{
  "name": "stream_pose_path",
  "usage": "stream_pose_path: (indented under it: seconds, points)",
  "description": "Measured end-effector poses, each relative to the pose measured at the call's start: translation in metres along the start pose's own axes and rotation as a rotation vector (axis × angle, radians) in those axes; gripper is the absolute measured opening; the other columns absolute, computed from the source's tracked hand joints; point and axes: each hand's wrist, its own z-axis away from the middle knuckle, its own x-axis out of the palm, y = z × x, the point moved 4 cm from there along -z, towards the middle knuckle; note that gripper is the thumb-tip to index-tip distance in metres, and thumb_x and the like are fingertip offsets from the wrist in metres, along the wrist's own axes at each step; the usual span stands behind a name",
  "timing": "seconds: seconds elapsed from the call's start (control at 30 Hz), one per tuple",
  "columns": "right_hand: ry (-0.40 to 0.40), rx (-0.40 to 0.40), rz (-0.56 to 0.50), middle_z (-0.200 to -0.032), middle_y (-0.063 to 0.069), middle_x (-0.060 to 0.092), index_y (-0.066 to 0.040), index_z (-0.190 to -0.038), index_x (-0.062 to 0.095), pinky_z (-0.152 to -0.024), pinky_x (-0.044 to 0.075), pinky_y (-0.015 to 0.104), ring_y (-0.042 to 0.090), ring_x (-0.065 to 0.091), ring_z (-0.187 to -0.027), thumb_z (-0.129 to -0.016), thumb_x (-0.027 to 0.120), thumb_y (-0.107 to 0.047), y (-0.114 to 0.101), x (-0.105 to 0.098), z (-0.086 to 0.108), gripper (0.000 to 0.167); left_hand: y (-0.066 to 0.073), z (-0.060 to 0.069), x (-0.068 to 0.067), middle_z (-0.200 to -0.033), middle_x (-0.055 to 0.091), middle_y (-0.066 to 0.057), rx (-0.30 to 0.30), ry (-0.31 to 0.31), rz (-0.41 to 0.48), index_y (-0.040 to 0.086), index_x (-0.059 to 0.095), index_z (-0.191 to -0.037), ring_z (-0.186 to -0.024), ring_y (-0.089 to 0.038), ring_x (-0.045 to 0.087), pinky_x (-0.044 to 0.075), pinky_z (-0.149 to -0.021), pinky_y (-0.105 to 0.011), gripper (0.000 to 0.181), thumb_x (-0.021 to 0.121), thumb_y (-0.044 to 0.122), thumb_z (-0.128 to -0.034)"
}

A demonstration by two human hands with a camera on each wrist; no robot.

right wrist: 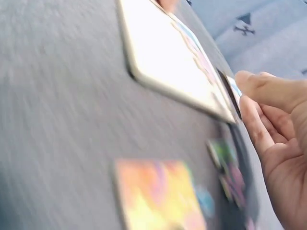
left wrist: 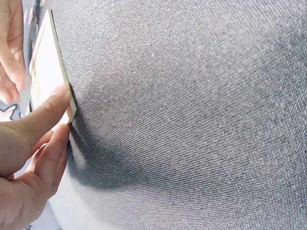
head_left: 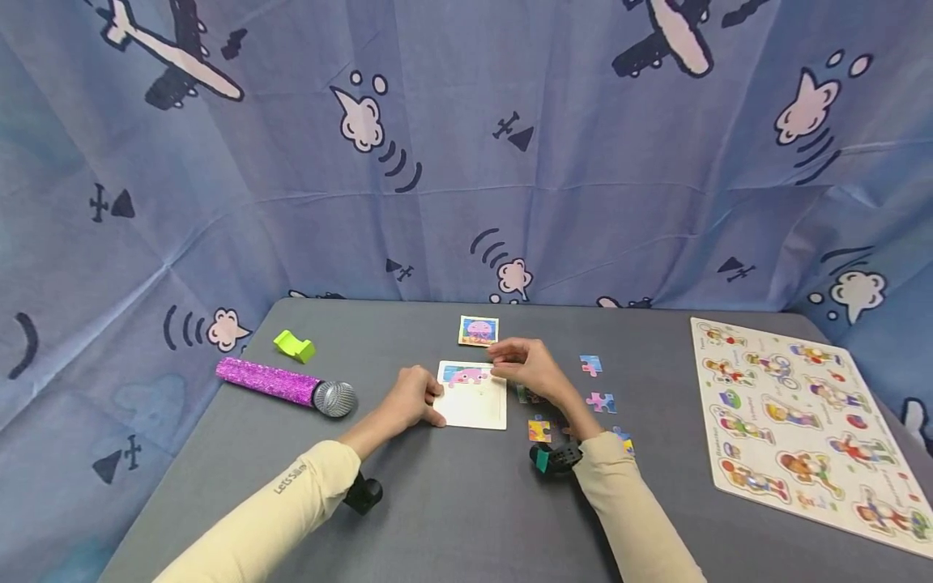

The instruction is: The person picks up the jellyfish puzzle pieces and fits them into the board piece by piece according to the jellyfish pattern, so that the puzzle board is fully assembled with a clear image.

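A small white puzzle tray (head_left: 474,409) lies on the grey table, with joined pink and blue pieces (head_left: 466,375) along its far side. My left hand (head_left: 408,397) holds its left edge; the left wrist view shows the thumb on the rim and fingers against the side. Over the tray's far right corner hovers my right hand (head_left: 535,368), its fingers loosely bent and nothing visible between them. Behind the tray is a picture card (head_left: 479,332) with a pink creature. A yellow-orange puzzle piece (right wrist: 156,191) and a green one (right wrist: 222,152) lie to the tray's right, partly blurred.
More loose pieces, including a blue-pink one (head_left: 591,365) and a pink one (head_left: 601,402), lie right of my right hand. At far right is a large picture board (head_left: 751,482). A glittery pink microphone (head_left: 270,380) and a lime-green block (head_left: 294,346) lie left. A blue curtain (head_left: 452,235) hangs behind.
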Motion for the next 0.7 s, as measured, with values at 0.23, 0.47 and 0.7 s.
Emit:
stream_pose_path:
  seconds: [0.23, 0.47, 0.7]
  points:
    - [0.066, 0.031, 0.059, -0.111, 0.027, 0.063, 0.01, -0.115, 0.061, -0.078, 0.051, 0.02, 0.03, 0.062, -0.098, -0.085, 0.07, 0.0, 0.007, -0.049, 0.019, 0.033, 0.0, 0.0, 0.0, -0.06, 0.037, 0.002, 0.031, -0.008, 0.003, -0.002, 0.059, -0.068, -0.059, -0.009, 0.033, 0.028, -0.055, -0.019, 0.032, 0.089, -0.002, -0.0578]
    - [0.137, 0.033, 0.128, -0.113, 0.029, 0.062, 0.01, -0.117, 0.06, -0.076, 0.05, 0.017, 0.034, 0.061, -0.1, -0.085, 0.07, -0.001, 0.015, -0.1, 0.045, 0.035, 0.007, -0.001, -0.001, -0.055, 0.019, 0.007, 0.117, -0.015, -0.019, 0.008, 0.028, -0.058, -0.053, -0.008, 0.019, 0.015, -0.052, -0.021, 0.061, 0.089, -0.004, -0.0565]
    - [0.107, 0.127, 0.162, -0.122, 0.028, 0.059, 0.009, -0.122, 0.058, -0.08, 0.049, 0.015, 0.025, 0.06, -0.106, -0.085, 0.071, -0.005, 0.028, -0.128, 0.063, 0.042, 0.011, 0.002, -0.001, -0.056, 0.016, 0.008, 0.107, -0.015, -0.02, 0.007, 0.028, -0.059, -0.053, -0.008, 0.02, 0.015, -0.052, -0.021, 0.061, 0.088, -0.005, -0.057]
